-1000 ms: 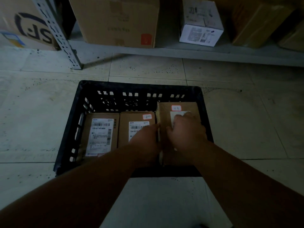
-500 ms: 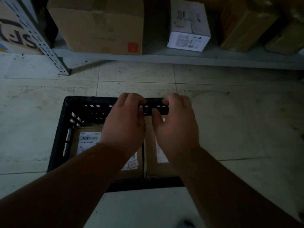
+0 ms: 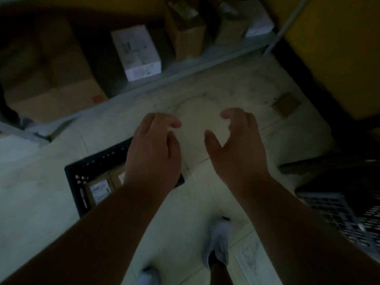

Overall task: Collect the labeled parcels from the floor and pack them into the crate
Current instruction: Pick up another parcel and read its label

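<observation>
Left hand: the left hand (image 3: 153, 150) hangs in the air with fingers loosely curled and holds nothing; half a second ago it was touching the far rim of the crate.
Right hand: the right hand (image 3: 236, 147) is spread, thumb apart from the fingers, empty, held over bare floor (image 3: 197, 116); it too has come off the crate rim.
Crate: the black crate (image 3: 78, 182) now lies below and to the left of the left hand, partly hidden by that forearm, no longer between the two hands.
Packed parcels: labeled parcels (image 3: 100, 189) lie flat inside the crate, under the left wrist; their number cannot be told here.
Loose parcel: a small brown parcel (image 3: 285, 103) lies on the floor ahead and to the right of the right hand, well apart from it.
View: blurred and swung to the right compared with a moment ago.
Meaning: the last placing seems finished; the person is likely turning toward that next parcel.
</observation>
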`<action>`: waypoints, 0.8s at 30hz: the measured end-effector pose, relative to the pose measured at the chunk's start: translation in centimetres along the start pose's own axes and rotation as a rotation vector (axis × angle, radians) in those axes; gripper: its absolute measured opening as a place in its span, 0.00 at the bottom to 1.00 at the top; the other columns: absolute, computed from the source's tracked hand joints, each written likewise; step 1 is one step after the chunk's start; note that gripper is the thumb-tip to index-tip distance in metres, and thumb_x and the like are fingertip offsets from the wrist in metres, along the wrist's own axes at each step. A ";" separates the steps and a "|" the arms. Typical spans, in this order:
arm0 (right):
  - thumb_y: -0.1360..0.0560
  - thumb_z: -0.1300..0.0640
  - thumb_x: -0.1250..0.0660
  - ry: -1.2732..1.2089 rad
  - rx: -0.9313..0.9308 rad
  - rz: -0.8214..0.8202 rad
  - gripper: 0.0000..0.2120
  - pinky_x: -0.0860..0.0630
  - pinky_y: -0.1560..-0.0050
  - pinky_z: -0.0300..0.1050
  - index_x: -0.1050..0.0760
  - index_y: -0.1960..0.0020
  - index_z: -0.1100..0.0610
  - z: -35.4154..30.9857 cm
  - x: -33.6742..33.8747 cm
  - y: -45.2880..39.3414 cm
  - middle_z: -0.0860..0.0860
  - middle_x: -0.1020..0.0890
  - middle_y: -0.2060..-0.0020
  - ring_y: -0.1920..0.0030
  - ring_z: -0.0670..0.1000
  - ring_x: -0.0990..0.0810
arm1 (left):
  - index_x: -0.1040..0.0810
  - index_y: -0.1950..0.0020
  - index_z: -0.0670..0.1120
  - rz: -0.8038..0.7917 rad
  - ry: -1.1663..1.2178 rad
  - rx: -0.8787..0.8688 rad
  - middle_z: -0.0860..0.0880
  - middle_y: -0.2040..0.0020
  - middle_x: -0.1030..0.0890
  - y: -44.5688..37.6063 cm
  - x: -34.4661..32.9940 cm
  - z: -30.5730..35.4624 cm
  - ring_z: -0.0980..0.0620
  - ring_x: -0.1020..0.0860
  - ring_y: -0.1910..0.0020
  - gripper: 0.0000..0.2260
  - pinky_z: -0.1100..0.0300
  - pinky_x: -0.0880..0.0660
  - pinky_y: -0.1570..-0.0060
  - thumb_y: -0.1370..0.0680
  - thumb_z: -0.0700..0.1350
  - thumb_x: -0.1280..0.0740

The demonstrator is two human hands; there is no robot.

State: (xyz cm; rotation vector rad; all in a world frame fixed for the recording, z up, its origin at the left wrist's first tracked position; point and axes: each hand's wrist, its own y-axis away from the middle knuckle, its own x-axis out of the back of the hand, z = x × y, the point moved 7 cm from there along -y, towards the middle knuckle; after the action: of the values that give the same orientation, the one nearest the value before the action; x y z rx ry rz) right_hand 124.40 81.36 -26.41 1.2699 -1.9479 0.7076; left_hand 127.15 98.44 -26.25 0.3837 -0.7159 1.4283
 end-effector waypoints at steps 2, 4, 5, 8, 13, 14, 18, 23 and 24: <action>0.27 0.48 0.30 -0.012 -0.014 0.049 0.21 0.32 0.54 0.36 0.31 0.37 0.49 0.3 5.3 -0.3 0.48 0.28 0.40 0.44 0.47 0.26 | 0.27 0.48 0.52 0.007 0.024 -0.076 0.57 0.52 0.28 -1.1 0.0 5.3 0.59 0.27 0.56 0.09 0.71 0.33 0.56 0.20 0.41 0.44; 0.26 0.48 0.30 -0.020 -0.043 0.094 0.20 0.31 0.52 0.40 0.30 0.37 0.50 1.0 10.7 -0.8 0.47 0.28 0.41 0.44 0.47 0.26 | 0.25 0.48 0.47 0.002 0.043 -0.155 0.55 0.51 0.27 -2.0 -0.8 10.8 0.59 0.28 0.54 0.10 0.74 0.33 0.54 0.21 0.36 0.42; 0.26 0.47 0.30 -0.028 -0.074 0.117 0.20 0.31 0.51 0.41 0.30 0.37 0.49 1.7 13.7 -1.2 0.47 0.28 0.40 0.44 0.46 0.26 | 0.24 0.47 0.45 -0.003 0.065 -0.186 0.54 0.52 0.26 -2.4 -1.4 13.8 0.59 0.28 0.54 0.10 0.75 0.33 0.52 0.21 0.35 0.42; 0.26 0.45 0.31 -0.040 -0.180 0.190 0.20 0.29 0.51 0.42 0.31 0.37 0.48 4.5 23.0 -2.7 0.47 0.28 0.40 0.44 0.46 0.26 | 0.23 0.47 0.42 -0.091 0.134 -0.297 0.50 0.51 0.23 -3.1 -3.9 23.3 0.58 0.27 0.53 0.10 0.73 0.33 0.49 0.22 0.35 0.42; 0.26 0.45 0.31 -0.005 -0.238 0.290 0.19 0.33 0.61 0.39 0.30 0.39 0.50 8.8 36.4 -7.4 0.47 0.29 0.46 0.51 0.45 0.27 | 0.23 0.46 0.42 -0.201 0.174 -0.458 0.47 0.49 0.22 -6.1 -8.1 35.3 0.54 0.24 0.50 0.09 0.67 0.29 0.48 0.21 0.32 0.39; 0.26 0.45 0.31 -0.006 -0.239 0.297 0.20 0.32 0.59 0.40 0.29 0.38 0.50 9.6 38.0 -8.6 0.48 0.28 0.44 0.50 0.46 0.26 | 0.23 0.46 0.42 -0.189 0.182 -0.469 0.48 0.49 0.22 -7.1 -8.8 36.7 0.55 0.24 0.50 0.09 0.67 0.29 0.47 0.21 0.32 0.39; 0.25 0.44 0.32 -0.033 -0.231 0.298 0.21 0.30 0.59 0.41 0.30 0.36 0.50 11.2 40.5 -13.8 0.45 0.30 0.45 0.48 0.45 0.26 | 0.24 0.45 0.46 -0.178 0.206 -0.416 0.53 0.49 0.24 -11.7 -11.5 39.1 0.63 0.27 0.50 0.09 0.74 0.33 0.48 0.21 0.37 0.41; 0.25 0.44 0.32 -0.020 -0.252 0.282 0.20 0.36 0.60 0.32 0.29 0.37 0.49 13.5 39.9 -20.8 0.44 0.30 0.45 0.48 0.42 0.28 | 0.23 0.46 0.45 -0.245 0.230 -0.472 0.54 0.53 0.26 -19.6 -16.2 40.9 0.65 0.27 0.54 0.08 0.76 0.34 0.52 0.21 0.36 0.40; 0.26 0.44 0.32 -0.008 -0.267 0.287 0.20 0.36 0.61 0.32 0.29 0.37 0.48 14.3 40.1 -22.4 0.44 0.30 0.45 0.48 0.42 0.28 | 0.23 0.46 0.45 -0.259 0.235 -0.482 0.54 0.53 0.26 -21.7 -17.5 41.4 0.64 0.28 0.56 0.08 0.74 0.33 0.53 0.21 0.37 0.40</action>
State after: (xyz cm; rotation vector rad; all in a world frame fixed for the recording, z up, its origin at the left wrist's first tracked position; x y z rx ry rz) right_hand 130.34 40.37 -1.88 0.8444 -2.1716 0.5553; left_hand 139.59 55.85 -3.38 -0.0671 -0.7594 0.9950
